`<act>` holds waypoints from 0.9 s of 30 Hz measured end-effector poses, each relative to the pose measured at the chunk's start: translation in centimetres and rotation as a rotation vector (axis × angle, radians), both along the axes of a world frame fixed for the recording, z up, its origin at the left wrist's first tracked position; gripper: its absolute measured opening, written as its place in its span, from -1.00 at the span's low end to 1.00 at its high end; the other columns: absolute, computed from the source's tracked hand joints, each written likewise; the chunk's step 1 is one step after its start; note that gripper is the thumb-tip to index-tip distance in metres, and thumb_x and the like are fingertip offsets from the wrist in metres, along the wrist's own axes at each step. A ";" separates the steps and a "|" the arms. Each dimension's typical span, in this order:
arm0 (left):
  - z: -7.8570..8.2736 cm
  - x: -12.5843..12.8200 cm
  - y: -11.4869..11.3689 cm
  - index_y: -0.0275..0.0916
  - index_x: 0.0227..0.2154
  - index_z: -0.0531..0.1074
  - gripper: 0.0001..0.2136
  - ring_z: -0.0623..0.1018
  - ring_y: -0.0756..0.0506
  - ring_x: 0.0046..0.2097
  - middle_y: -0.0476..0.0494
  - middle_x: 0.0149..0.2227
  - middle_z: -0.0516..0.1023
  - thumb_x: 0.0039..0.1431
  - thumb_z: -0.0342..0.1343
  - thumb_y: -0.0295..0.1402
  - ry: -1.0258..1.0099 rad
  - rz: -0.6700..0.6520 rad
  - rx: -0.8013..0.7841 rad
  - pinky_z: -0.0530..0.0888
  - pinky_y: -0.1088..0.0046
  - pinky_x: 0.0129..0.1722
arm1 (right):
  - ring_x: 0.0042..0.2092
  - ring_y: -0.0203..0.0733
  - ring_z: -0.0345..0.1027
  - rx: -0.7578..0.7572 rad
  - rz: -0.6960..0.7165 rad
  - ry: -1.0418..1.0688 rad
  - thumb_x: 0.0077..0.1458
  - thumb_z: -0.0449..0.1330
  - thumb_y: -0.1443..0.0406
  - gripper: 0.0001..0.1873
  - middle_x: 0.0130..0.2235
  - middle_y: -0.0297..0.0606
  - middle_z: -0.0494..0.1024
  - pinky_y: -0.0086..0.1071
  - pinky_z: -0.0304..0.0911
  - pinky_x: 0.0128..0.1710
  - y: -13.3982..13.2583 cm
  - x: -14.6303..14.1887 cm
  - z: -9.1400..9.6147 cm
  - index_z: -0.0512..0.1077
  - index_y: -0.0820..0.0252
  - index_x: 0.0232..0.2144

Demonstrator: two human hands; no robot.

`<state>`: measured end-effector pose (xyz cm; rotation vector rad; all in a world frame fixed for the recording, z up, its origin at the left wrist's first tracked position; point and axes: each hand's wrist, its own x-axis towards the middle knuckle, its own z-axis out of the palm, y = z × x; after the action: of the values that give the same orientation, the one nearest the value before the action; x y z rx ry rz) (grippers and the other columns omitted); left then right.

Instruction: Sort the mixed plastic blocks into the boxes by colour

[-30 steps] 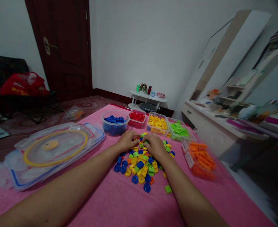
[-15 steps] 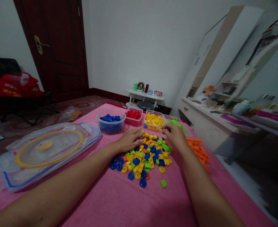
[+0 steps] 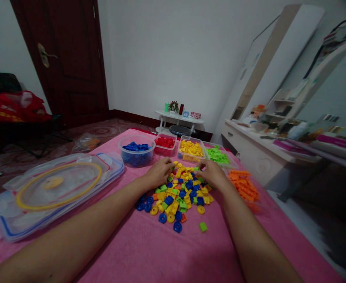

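Observation:
A heap of small plastic bricks [image 3: 180, 194] in blue, yellow, green and orange lies on the pink cloth [image 3: 161, 251]. My left hand [image 3: 158, 173] rests at the heap's far left edge, fingers curled down onto the pieces. At the far right edge sits my right hand [image 3: 212, 174], its fingers bent into the pile. What either hand holds is hidden under the fingers. Behind the heap stand a round tub of blue pieces [image 3: 136, 151], a box of red ones [image 3: 165, 144], a box of yellow ones [image 3: 190, 150] and a box of green ones [image 3: 218, 155].
Orange pieces [image 3: 243, 186] lie in a clear box at the right. Stacked clear lids [image 3: 55, 186] lie at the left. One green brick [image 3: 202, 226] sits apart near me. A white desk [image 3: 258, 157] stands at the right, a small white table [image 3: 180, 120] and a dark door [image 3: 63, 59] behind.
My right hand went out toward the green box and has come back to the heap's far right edge. My left hand's fingers have curled in. The view has shifted slightly.

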<state>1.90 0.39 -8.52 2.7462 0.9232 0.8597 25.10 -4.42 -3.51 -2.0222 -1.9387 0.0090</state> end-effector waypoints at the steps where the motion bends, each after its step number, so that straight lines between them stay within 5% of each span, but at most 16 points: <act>1: -0.1 0.0 0.1 -0.30 -0.13 0.46 -0.72 0.42 -0.10 -0.11 -0.24 -0.15 0.39 0.15 -0.08 -0.49 -0.008 0.010 -0.013 0.39 0.37 -0.07 | -0.28 -0.21 0.39 0.051 -0.049 0.001 -0.10 0.26 0.24 -0.79 -0.31 -0.25 0.55 -0.43 0.11 -0.38 0.1 0.1 -0.1 0.47 0.17 -0.34; 4: -0.4 0.1 0.6 -0.31 -0.15 0.48 -0.72 0.43 -0.10 -0.14 -0.24 -0.17 0.40 0.09 -0.02 -0.51 -0.049 0.045 -0.053 0.40 0.39 -0.10 | -0.26 -0.17 0.40 0.137 -0.156 -0.034 -0.06 0.18 0.31 -0.75 -0.28 -0.23 0.56 -0.41 0.09 -0.38 0.5 0.4 -0.9 0.45 0.14 -0.24; 9: -0.3 0.3 0.9 -0.25 -0.23 0.51 -0.75 0.46 -0.11 -0.11 -0.18 -0.19 0.50 0.03 0.03 -0.53 -0.060 0.023 -0.086 0.38 0.39 -0.06 | -0.26 -0.15 0.41 0.074 -0.125 -0.051 -0.09 0.24 0.29 -0.74 -0.28 -0.25 0.56 -0.41 0.08 -0.40 0.6 0.2 -2.2 0.46 0.10 -0.26; 18: 0.3 0.1 0.3 -0.25 -0.36 0.50 -0.85 0.48 -0.10 -0.18 -0.15 -0.29 0.50 0.03 0.06 -0.53 -0.092 0.151 -0.066 0.39 0.41 -0.17 | -0.27 -0.10 0.42 0.125 -0.161 -0.001 -0.12 0.17 0.34 -0.72 -0.31 -0.23 0.56 -0.37 0.16 -0.36 0.2 -0.5 -1.7 0.46 0.09 -0.26; 22: 0.4 -0.1 0.5 -0.26 -0.39 0.50 -0.89 0.49 -0.07 -0.23 -0.11 -0.33 0.52 0.01 0.10 -0.51 -0.206 0.149 -0.085 0.39 0.43 -0.19 | -0.36 -0.18 0.42 0.213 -0.058 0.408 -0.15 0.19 0.33 -0.76 -0.42 -0.31 0.50 -0.42 0.24 -0.44 0.4 -2.2 -0.7 0.40 0.16 -0.32; 27: 1.5 0.2 0.5 -0.33 -0.34 0.47 -0.87 0.52 -0.04 -0.32 -0.13 -0.34 0.56 0.00 0.12 -0.45 -0.572 0.105 -0.392 0.43 0.47 -0.31 | -0.50 -0.28 0.43 0.033 0.033 1.146 -0.13 0.17 0.39 -0.69 -0.44 -0.39 0.47 -0.48 0.31 -0.62 -0.3 -5.2 0.0 0.28 0.16 -0.25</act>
<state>2.08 0.86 -7.05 1.9771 0.9840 1.2347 19.90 -4.76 -3.48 -1.3954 -1.1787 0.9108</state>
